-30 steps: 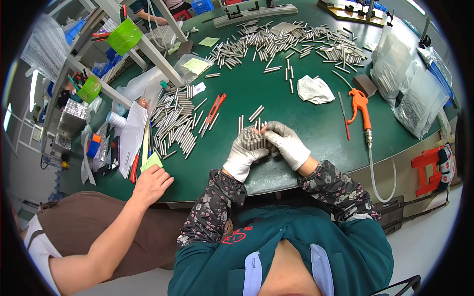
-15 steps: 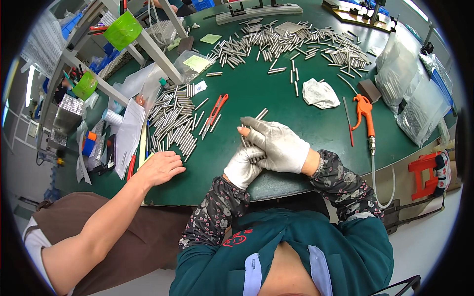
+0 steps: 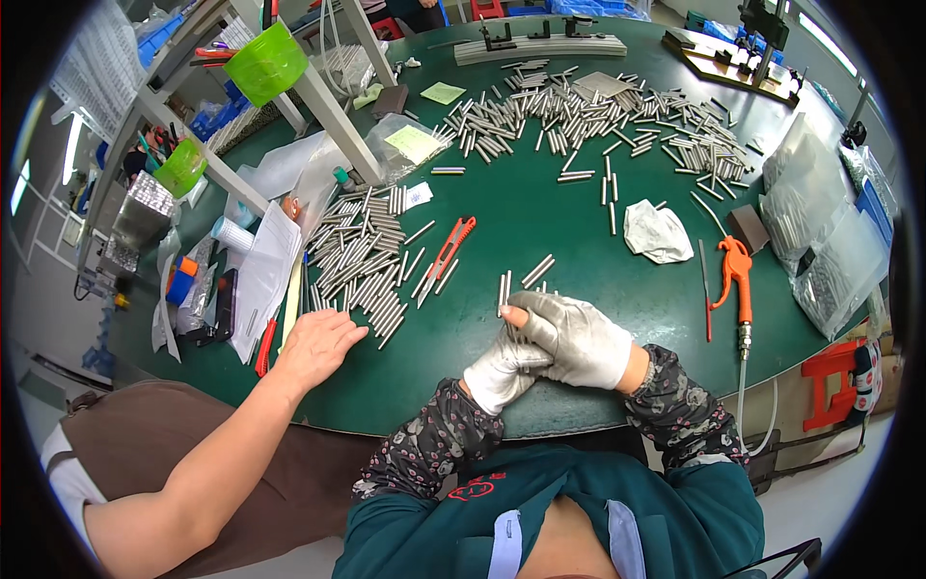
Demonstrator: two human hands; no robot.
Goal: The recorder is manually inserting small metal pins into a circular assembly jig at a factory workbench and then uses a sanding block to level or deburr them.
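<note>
My two hands, in white gloves, are pressed together low over the near middle of the green table. My left hand [image 3: 502, 372] is curled below and to the left, closed round a bunch of short metal pins [image 3: 504, 289]. My right hand [image 3: 586, 340] lies over it, a bare thumb tip showing at the glove's end, its fingers against the same bunch. Pin ends stick up above the gloves; the rest is hidden by the fingers. Left of my hands lies a red utility knife [image 3: 449, 253] beside a large heap of similar pins [image 3: 357, 251].
Another person's bare hand [image 3: 323, 345] rests at the left pin heap. A bigger pin pile [image 3: 588, 111] spreads across the back. To the right are a crumpled white cloth [image 3: 658, 232], an orange air gun [image 3: 737, 275] with a hose, and filled plastic bags [image 3: 801, 198].
The whole view has shifted, with the table appearing lower and further right. My clasped hands are slightly closer to me, and more upright pin ends show beside my right thumb.
</note>
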